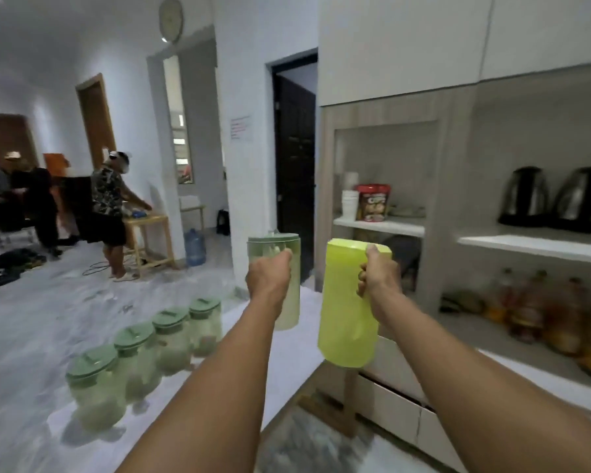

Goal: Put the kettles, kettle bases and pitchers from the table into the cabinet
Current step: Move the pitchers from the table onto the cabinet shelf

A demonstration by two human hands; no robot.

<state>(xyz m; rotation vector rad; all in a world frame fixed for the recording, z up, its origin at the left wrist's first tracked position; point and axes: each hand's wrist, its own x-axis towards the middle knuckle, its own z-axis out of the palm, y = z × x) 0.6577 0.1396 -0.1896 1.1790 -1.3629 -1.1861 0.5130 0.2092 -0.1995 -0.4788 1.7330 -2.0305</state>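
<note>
Now left hand (pixel 268 279) clenched round pale green pitcher (pixel 280 268), right hand (pixel 377 276) clenched round yellow-green pitcher (pixel 345 308); both held aloft before cabinet (pixel 458 165), two kettles (pixel 553 199) shelved, four pitchers (pixel 144 353) on table (pixel 287 353).

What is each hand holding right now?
Left hand: closed on the pale green lidded plastic pitcher.
Right hand: closed on the bright yellow-green plastic pitcher.

Four pitchers (pixel 144 356) stand in a row on the table (pixel 287 356) — two kettles (pixel 553 199) right, on the cabinet shelf (pixel 533 245).
</note>
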